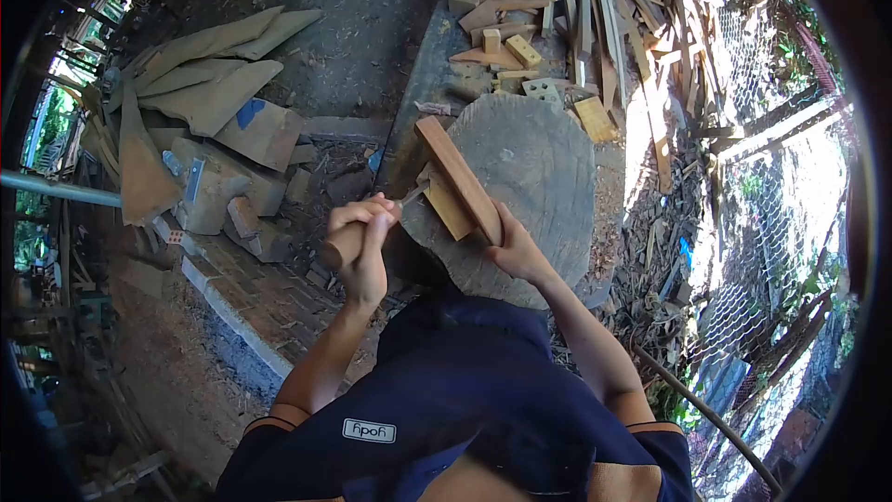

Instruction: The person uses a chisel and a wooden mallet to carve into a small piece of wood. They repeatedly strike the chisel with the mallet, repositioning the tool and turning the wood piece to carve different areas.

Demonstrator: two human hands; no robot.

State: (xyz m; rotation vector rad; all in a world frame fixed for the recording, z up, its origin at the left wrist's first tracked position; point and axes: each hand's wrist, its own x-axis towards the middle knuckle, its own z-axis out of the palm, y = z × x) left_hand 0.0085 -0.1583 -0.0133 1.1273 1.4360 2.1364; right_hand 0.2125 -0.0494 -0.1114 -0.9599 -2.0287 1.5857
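Note:
My left hand (360, 237) is wrapped round the wooden handle (345, 244) of a tool with a thin metal shaft (415, 192). The shaft's tip is at the upper end of a yellowish wood block (449, 210). My right hand (517, 246) grips the lower end of a long reddish-brown wood piece (459, 177), which lies slanted along the right side of the block. Both wood pieces rest on the left part of a round, grey stump top (530, 153). The fingers of my right hand are partly hidden by the wood.
Behind the stump, a long bench (429, 65) holds small blocks (523, 51) and long strips (567, 0). Curved boards (209, 98) are piled at the left beside a brick edge (237, 311). Wire mesh (743, 251) and a thin pole (711, 416) are at the right.

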